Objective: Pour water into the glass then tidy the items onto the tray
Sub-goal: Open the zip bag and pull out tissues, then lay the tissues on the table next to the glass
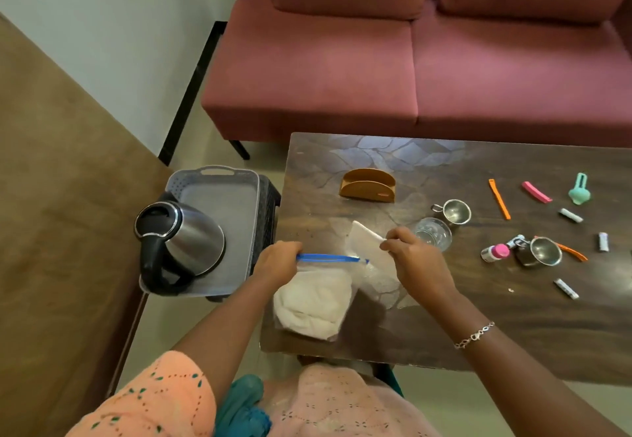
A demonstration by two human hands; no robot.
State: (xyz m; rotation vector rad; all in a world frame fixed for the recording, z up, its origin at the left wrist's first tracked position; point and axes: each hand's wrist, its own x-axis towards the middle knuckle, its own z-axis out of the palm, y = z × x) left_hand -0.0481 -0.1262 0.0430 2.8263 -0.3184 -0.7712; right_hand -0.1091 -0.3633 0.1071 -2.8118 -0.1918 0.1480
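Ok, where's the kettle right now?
In the head view the kettle stands on the near end of the grey tray, left of the table, just left of the left hand gripping the bag.

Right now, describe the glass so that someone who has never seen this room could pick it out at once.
Start at the dark table in front of the pink sofa. Just beyond the right hand, which pinches the plastic bag, stands the glass, next to a steel cup. It is the only see-through vessel; the cup beside it is shiny metal with a handle.
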